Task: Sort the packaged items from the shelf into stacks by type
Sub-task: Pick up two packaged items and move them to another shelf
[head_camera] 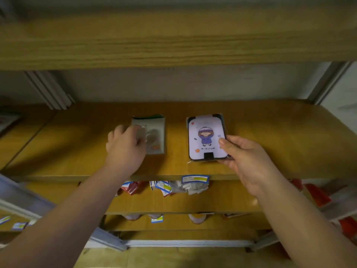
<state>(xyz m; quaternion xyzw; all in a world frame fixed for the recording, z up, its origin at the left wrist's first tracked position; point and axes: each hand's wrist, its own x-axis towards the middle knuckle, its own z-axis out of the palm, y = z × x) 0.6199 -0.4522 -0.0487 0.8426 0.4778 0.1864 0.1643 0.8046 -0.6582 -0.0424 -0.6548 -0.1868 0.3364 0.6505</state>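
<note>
Two packaged items lie on the middle wooden shelf (270, 136). On the left is a clear plastic packet (154, 136) with a green top edge and grey contents. My left hand (124, 146) rests on its left side, fingers curled over the packet's edge. To the right is a lilac card-shaped package (205, 136) printed with a cartoon child in a purple hat. My right hand (245, 161) pinches its lower right corner, thumb on top and fingers underneath.
A wooden shelf board (173, 39) hangs close overhead. Lower shelves hold small packets with blue and yellow labels (164, 187), red packets (316, 194) at the right, and a price tag (195, 179) on the shelf edge. White boards (52, 91) lean at the back left.
</note>
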